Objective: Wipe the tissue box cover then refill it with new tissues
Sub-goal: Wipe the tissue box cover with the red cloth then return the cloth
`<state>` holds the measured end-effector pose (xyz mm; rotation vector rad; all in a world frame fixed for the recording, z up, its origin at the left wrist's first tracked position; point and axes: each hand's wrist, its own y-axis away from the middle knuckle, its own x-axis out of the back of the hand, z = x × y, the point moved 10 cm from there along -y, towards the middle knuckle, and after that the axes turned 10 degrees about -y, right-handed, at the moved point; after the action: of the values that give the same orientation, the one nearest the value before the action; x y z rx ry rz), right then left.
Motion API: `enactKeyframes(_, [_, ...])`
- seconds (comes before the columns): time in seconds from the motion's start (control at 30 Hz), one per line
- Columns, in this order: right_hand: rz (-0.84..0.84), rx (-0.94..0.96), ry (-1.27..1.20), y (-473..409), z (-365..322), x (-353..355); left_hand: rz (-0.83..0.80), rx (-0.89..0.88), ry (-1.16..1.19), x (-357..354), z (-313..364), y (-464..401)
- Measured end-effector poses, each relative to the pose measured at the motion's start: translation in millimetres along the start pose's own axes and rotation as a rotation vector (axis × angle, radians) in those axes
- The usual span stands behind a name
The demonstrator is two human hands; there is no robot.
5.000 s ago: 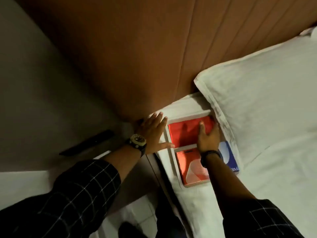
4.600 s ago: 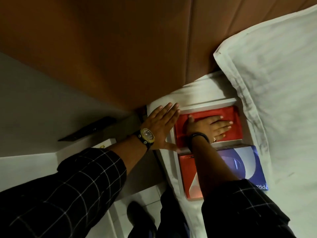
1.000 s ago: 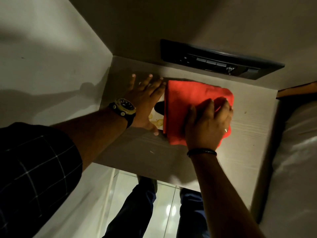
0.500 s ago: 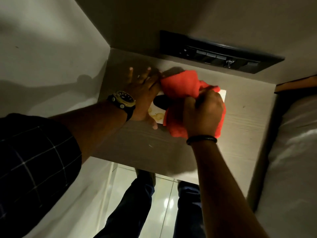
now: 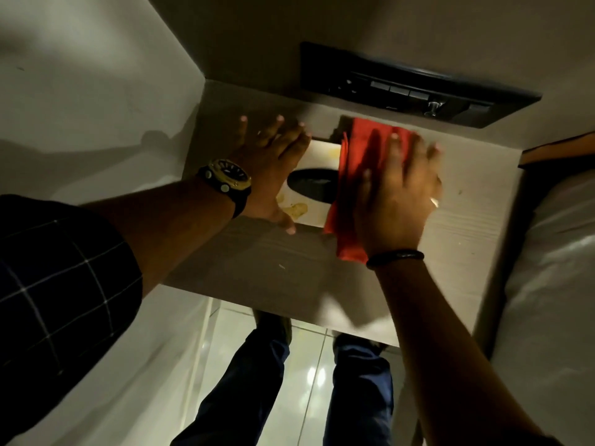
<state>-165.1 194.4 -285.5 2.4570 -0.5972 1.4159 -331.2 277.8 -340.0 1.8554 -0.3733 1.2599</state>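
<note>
A white tissue box cover [image 5: 317, 210] with a dark oval slot and yellowish stains lies on the pale wooden bedside shelf [image 5: 257, 262]. My left hand [image 5: 272, 169], with a watch on the wrist, lies flat with spread fingers on the cover's left end. My right hand [image 5: 397, 191] presses flat on a red cloth [image 5: 349, 188] that is spread over the cover's right half. The cloth and my hands hide much of the cover.
A black switch panel [image 5: 402, 88] is set in the wall behind the shelf. White bedding [image 5: 553, 284] lies along the right edge. A white wall [image 5: 80, 91] closes the left side. My legs stand on glossy floor tiles [image 5: 309, 375] below the shelf.
My right hand went from a fist around the bunched cloth to a flat palm, and the cloth is spread out again. The view earlier left the bed for this shelf.
</note>
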Motion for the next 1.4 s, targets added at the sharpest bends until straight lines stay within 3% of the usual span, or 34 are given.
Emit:
enactKeyframes(0.1, [-0.209,0.158,0.128,8.1,-14.3,-36.9,-0.004,-0.002,-0.008,0.1,0.8,-0.8])
enactKeyframes(0.23, [-0.234,0.192,0.157,14.8,-21.3,-47.3,-0.015,-0.008,-0.021,0.4,1.1,0.3])
enactKeyframes(0.37, [-0.367,0.395,0.169,31.8,-19.5,-48.8,-0.019,0.0,-0.013,-0.2,1.4,0.3])
enactKeyframes(0.6, [-0.17,0.068,-0.001,12.6,28.9,-10.4,-0.021,-0.007,-0.01,0.9,5.2,1.9])
enactKeyframes(0.83, [-0.167,0.198,0.097,-14.1,18.6,3.5,-0.027,-0.007,0.008,0.2,6.7,1.7])
enactKeyframes(0.93, [-0.239,0.218,0.128,-5.0,18.9,-14.9,-0.01,-0.009,0.012,0.4,6.5,0.6])
enactKeyframes(1.17, [-0.08,0.0,0.121,-2.1,-14.3,-38.8,0.012,-0.028,0.024,-1.3,6.7,-1.9])
enactKeyframes(1.27, [-0.168,0.106,0.077,15.2,-52.9,-67.1,0.038,0.005,0.016,-1.9,8.1,-1.2])
enactKeyframes(1.4, [-0.198,0.307,0.109,26.2,-42.9,-63.1,0.005,-0.007,-0.005,0.7,9.5,-0.6])
